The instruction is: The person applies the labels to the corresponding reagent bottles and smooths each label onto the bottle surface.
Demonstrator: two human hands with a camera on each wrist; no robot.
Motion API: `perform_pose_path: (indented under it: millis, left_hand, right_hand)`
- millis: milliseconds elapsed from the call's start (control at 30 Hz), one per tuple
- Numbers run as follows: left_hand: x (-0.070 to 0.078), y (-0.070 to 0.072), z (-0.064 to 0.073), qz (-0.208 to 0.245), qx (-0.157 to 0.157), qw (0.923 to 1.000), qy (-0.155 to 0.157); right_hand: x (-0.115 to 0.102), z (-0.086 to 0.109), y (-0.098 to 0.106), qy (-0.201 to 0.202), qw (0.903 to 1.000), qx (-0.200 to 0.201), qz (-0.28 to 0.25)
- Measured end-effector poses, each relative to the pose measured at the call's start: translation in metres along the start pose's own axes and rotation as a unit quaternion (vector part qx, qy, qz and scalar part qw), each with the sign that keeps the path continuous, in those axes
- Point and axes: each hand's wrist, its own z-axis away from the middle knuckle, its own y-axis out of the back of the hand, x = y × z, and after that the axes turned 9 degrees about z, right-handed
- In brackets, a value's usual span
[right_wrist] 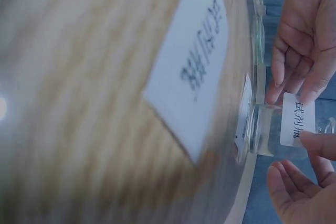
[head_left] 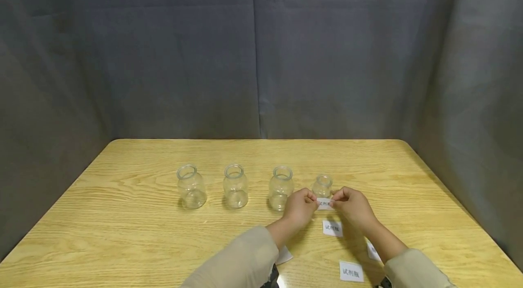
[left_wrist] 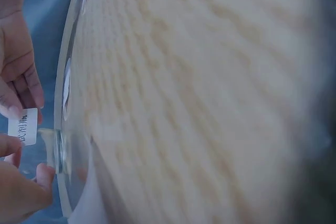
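Both hands meet in front of a small clear glass jar (head_left: 323,183) at the right end of a row. Between them is a white label (head_left: 324,204) with black printed characters. My left hand (head_left: 300,208) pinches its left end between thumb and fingertips. Its right end is pinched by my right hand (head_left: 354,207). In the right wrist view the label (right_wrist: 297,109) overlaps the upright jar's wall. The left wrist view shows the label (left_wrist: 27,121) held flat between the two thumbs.
Three larger clear glass jars (head_left: 192,190) (head_left: 235,190) (head_left: 281,188) continue the row leftward. Printed labels (head_left: 333,228) (head_left: 351,271) lie on the wooden table (head_left: 122,233), another label (head_left: 373,251) partly behind the right forearm. White paper (head_left: 284,255) shows beside the left sleeve. Grey curtains surround the table.
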Motion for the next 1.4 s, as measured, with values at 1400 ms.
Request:
perform_pose_path:
  millis: [1400]
  left_hand:
    - [0.001, -0.009, -0.003, -0.031, 0.039, 0.9970, -0.059]
  right_hand:
    - [0.021, -0.018, 0.009, 0.045, 0.9983, 0.009, 0.037]
